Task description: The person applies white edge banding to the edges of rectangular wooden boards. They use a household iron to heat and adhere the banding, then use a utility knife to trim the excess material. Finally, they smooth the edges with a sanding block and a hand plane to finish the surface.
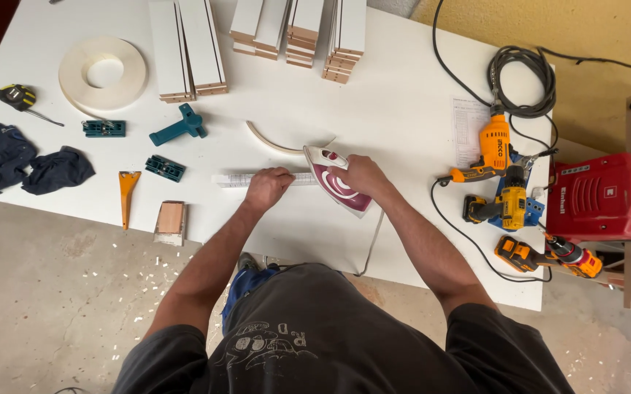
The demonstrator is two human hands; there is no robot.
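Note:
My right hand point(359, 177) grips the handle of a white and magenta clothes iron point(336, 182) that lies on a narrow white board point(233, 179) standing on edge on the white table point(403, 109). Just left of the iron, my left hand point(268, 187) rests closed on top of that board. A loose curl of white edge banding strip point(270, 143) arcs behind the iron. The iron's cable point(371, 248) hangs off the table's near edge.
Stacks of white panels point(187, 47) and a roll of edge banding point(103, 73) lie at the back. Teal trimming tools point(182, 126), an orange scraper point(127, 195), a sanding block point(171, 221), a tape measure point(14, 96) and dark cloths point(27, 162) sit left. Three drills point(509, 201) and a red machine point(600, 197) are right.

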